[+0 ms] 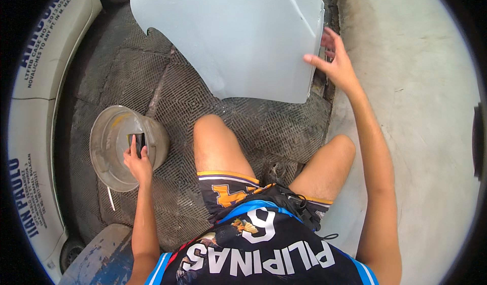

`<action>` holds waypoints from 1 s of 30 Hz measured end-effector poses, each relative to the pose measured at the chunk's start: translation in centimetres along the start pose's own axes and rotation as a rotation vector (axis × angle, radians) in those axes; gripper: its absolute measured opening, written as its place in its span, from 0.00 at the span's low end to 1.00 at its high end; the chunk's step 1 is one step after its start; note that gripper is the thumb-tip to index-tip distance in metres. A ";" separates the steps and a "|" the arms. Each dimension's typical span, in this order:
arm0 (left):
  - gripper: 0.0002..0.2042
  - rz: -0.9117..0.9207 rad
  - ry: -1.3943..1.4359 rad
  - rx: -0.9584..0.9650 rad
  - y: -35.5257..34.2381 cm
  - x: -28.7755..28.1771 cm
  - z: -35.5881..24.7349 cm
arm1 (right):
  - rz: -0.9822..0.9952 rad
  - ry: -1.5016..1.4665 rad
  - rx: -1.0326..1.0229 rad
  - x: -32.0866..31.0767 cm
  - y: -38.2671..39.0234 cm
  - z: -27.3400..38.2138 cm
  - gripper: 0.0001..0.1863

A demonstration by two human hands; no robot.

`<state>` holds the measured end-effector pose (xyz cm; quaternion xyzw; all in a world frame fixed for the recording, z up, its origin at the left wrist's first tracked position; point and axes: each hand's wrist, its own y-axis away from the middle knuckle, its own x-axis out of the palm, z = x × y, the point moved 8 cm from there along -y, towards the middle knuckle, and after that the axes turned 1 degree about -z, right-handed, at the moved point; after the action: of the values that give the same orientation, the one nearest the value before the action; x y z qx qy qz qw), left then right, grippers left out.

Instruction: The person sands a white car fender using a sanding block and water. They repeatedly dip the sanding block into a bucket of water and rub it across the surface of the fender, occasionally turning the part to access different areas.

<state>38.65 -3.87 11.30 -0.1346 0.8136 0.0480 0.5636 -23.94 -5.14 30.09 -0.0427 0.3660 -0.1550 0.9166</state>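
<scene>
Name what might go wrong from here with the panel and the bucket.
The dark block might slip and drop into the bucket, since the person's left grip holds it over the mouth. The pale panel might shift unsteadied: the person's right grip is open at its edge, not visibly clamped.

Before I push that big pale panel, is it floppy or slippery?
The pale panel is probably stiff: its broad face shows no sag. It may be slippery, since that surface looks smooth. Its edges look thin, so it might be light for its size.
</scene>
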 end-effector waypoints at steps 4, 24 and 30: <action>0.27 0.022 0.004 0.009 0.0 0.0 -0.6 | -0.016 0.013 -0.010 -0.9 -2.5 2.4 0.62; 0.27 0.012 0.134 -0.143 0.7 -0.1 2.3 | 0.917 0.157 -0.054 39.0 7.8 18.3 0.47; 0.27 -0.083 0.135 -0.272 1.1 -0.5 3.3 | 0.738 0.230 0.016 50.7 10.0 18.2 0.53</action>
<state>41.51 -1.95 10.48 -0.2463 0.8292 0.1251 0.4859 25.72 -12.26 8.07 0.1168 0.4559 0.1787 0.8641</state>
